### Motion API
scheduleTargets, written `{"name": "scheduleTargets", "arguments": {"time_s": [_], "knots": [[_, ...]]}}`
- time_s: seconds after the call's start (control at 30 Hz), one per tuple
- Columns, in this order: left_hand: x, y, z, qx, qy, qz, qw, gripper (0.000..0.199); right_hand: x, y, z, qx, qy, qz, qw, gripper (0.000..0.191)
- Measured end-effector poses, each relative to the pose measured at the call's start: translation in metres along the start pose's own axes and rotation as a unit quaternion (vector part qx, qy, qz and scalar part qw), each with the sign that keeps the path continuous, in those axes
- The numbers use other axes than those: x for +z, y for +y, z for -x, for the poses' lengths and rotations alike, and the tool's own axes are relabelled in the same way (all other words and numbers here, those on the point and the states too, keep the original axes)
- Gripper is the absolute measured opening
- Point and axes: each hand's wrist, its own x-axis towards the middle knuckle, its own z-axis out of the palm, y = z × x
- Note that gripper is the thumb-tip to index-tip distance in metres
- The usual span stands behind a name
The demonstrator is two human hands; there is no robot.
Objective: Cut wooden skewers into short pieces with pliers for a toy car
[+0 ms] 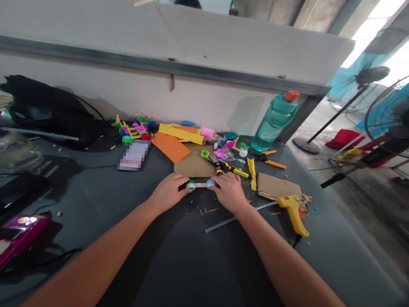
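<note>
Both hands are over the middle of the dark table. My left hand (pixel 168 191) is closed on a green and white bottle cap (pixel 190 185). Opposite it, my right hand (pixel 230 192) pinches a pale blue and white bottle cap (pixel 210 184). A short, light wooden stick (pixel 200 186) spans the gap between the two caps; whether it is fixed to them I cannot tell. Just beyond the hands lies a piece of brown cardboard (pixel 192 164). Scissors and a yellow-handled cutter (pixel 238 171) rest near my right fingers.
A yellow glue gun (pixel 294 215) and a clear glue stick (pixel 221 225) lie at right, with orange-handled pliers (pixel 276 164) behind. A teal bottle (pixel 274 121) stands by the partition (pixel 129 30). Orange paper (pixel 171 145), a phone (pixel 134 155) and a black bag (pixel 49 109) lie left.
</note>
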Motion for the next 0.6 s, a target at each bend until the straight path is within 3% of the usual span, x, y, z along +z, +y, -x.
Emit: {"name": "scheduleTargets", "arguments": {"time_s": [0.6], "knots": [[-0.0008,0.0034,-0.0044,0.035,-0.009,-0.018,0.999,0.022,0.0084,0.0077,-0.0050,-0.039,0.007,-0.038,0.999,0.009]]}}
